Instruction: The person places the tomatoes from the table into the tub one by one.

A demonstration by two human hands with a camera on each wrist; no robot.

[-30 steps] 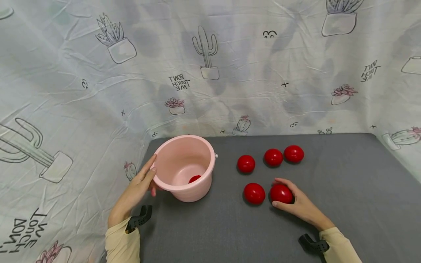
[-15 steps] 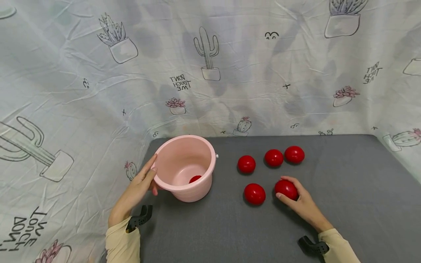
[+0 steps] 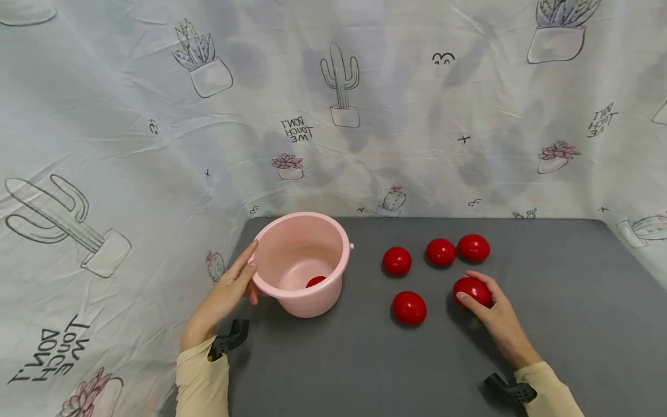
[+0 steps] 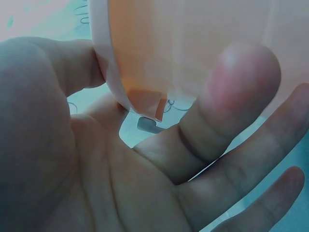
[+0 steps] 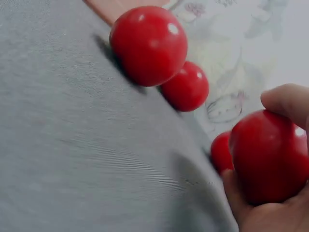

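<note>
My left hand point(image 3: 229, 292) grips the left side of a pink bucket point(image 3: 312, 304) at its rim. In the left wrist view, the thumb lies against the rim and other fingers extend along the outer wall point(image 4: 193, 48). My right hand point(image 3: 495, 313) holds a glossy red ball point(image 3: 471, 291) between thumb and fingers, its shadow falling on the grey surface below. The right wrist view shows this held ball point(image 5: 270, 157) close up against the palm. Inside the bucket, part of another red ball point(image 3: 315, 281) shows above the near rim.
One red ball point(image 3: 409, 308) rests between the bucket and my right hand. Farther back lie a red ball point(image 3: 397, 261), a second red ball point(image 3: 440, 253) and a third red ball point(image 3: 473, 248). Cactus-printed cloth point(image 3: 396, 116) bounds the grey tabletop point(image 3: 365, 370) behind and at the sides.
My right hand has lifted its red ball and carried it right and slightly back, away from the neighbouring ball. The left hand keeps its place on the bucket. The head view has shifted slightly.
</note>
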